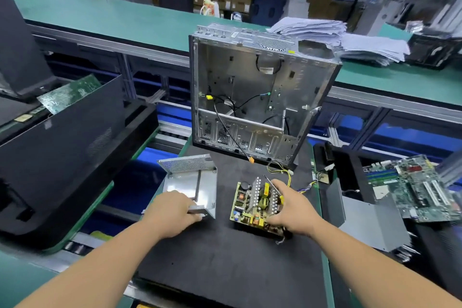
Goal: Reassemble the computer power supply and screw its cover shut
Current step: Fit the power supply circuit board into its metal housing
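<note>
two hands are working over a dark worktop (225,257). the left hand (172,210) is gripping the near edge of the bent metal cover (192,182), its grip clamped on the metal. the right hand (290,207) is resting on the bare power supply board (255,205), curled around a thin screwdriver (272,184). the parts are lying side by side, apart, so reassembly seems to be barely starting: cover off, no screws visible. open mat is lying near; an empty computer case (255,97) is standing far, and the worktop's edges are running close on both sides.
</note>
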